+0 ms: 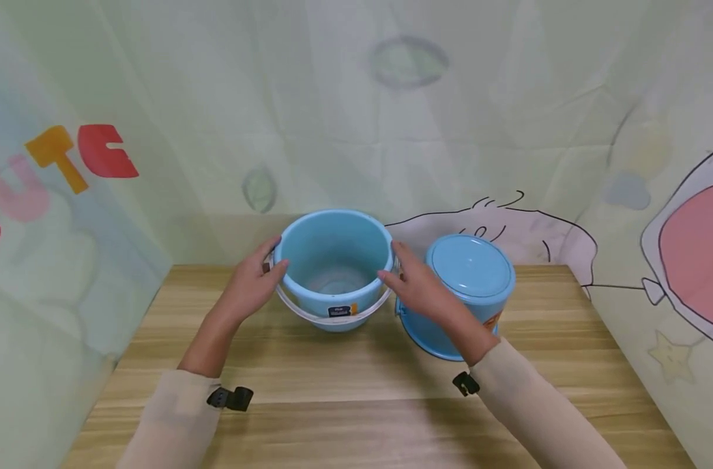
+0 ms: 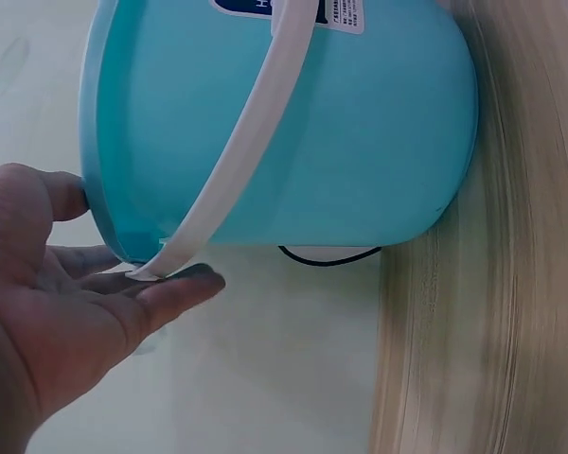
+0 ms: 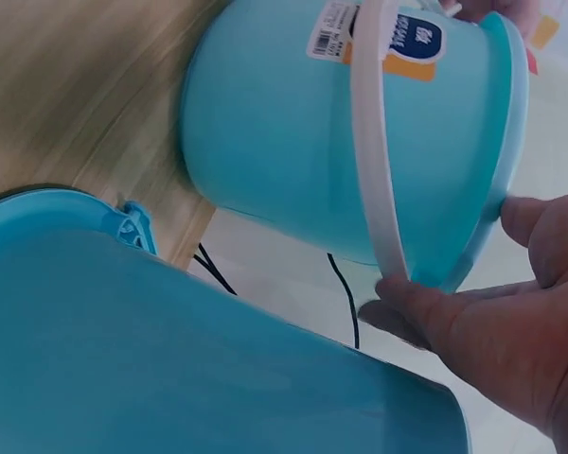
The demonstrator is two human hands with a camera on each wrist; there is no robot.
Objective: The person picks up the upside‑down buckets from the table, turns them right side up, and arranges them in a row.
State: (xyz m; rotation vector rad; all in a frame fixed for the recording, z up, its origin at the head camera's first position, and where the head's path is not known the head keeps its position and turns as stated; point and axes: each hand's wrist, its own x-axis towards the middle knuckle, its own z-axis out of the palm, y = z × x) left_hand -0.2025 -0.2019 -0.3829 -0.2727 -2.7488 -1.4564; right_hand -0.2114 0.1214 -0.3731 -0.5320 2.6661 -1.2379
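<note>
A light blue bucket [image 1: 339, 306] stands upright at the back of the table, its open mouth up. Its white handle [image 1: 335, 320] hangs down across the front, over a dark label [image 1: 340, 311]. My left hand [image 1: 252, 279] grips the left side of the rim, thumb on the rim and fingers outside by the handle's end. On the opposite side, my right hand [image 1: 418, 279] holds the rim the same way. A second, darker blue bucket [image 1: 470, 267] sits upside down just right of the first, base up; my right forearm partly covers it.
The wood-grain table [image 1: 333, 404] ends at a pale printed curtain [image 1: 309, 117] behind, and similar curtains hang on both sides. In the right wrist view, the upturned bucket [image 3: 189, 350] lies close below my right hand.
</note>
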